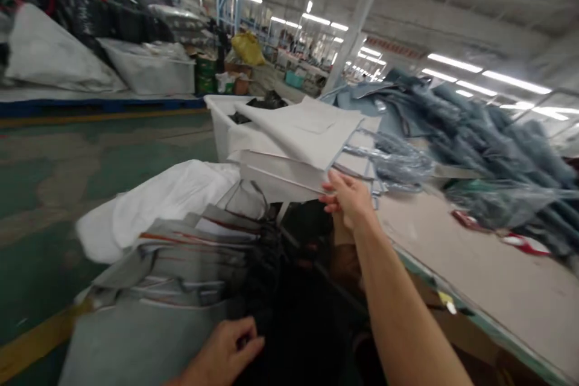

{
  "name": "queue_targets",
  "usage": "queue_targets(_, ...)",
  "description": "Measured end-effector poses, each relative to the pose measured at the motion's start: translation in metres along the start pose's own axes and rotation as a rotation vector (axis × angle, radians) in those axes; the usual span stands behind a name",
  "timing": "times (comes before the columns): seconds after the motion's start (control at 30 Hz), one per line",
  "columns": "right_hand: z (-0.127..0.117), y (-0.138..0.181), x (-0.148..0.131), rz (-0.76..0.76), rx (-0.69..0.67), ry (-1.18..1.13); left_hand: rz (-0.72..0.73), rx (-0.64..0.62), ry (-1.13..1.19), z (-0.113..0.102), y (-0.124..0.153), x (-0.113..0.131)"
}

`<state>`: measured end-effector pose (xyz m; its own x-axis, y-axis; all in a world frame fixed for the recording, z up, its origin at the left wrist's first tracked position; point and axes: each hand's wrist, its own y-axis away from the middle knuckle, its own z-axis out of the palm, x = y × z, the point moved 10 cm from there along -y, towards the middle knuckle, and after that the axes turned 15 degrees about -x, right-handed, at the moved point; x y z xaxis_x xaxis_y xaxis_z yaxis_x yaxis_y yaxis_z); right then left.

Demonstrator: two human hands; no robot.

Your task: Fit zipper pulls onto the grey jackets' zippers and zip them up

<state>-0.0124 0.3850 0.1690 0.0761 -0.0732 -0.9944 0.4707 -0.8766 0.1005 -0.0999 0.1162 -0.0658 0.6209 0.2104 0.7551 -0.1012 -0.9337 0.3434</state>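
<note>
Our right hand (pixel 347 200) touches white sheets (pixel 307 123), whether gripping we cannot tell; our left hand (pixel 228 350) curls closed near grey fabric (pixel 145 338).

The white sheets (pixel 307 123) before me looked like smooth, matt cloth; the grey pile (pixel 149 338), matt cloth; the blue heap (pixel 465 126), rougher cloth. I saw glossy clear plastic bags (pixel 398 163), a smooth plastic bin (pixel 221 132), a matt tabletop (pixel 443 229).
</note>
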Motion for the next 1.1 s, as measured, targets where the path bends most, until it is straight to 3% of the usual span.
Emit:
queue_targets(0.17,0.001,-0.026,-0.010,0.024,0.076,-0.033,-0.298,-0.110,-0.087,-0.001,0.023,-0.124)
queue_targets(0.27,-0.001,-0.031,-0.016,-0.003,0.107,0.008,-0.350,-0.146,-0.188,0.005,0.040,-0.161)
queue_targets(0.37,-0.002,-0.036,-0.013,-0.003,0.130,0.039,-0.288,-0.182,-0.278,0.023,0.031,-0.164)
queue_targets(0.53,-0.002,-0.042,-0.007,0.007,0.095,0.030,-0.218,-0.175,-0.435,0.050,-0.037,-0.151)
queue_targets(0.73,0.000,-0.045,-0.006,-0.012,0.054,0.062,-0.337,-0.168,-0.579,0.062,-0.105,-0.170)
queue_targets(0.9,-0.001,-0.045,-0.006,-0.073,0.054,0.034,-0.413,-0.188,-0.607,0.064,-0.114,-0.188)
queue_targets(1.1,0.007,-0.050,-0.007,-0.046,0.022,0.108,-0.338,-0.230,-0.542,0.066,-0.088,-0.184)
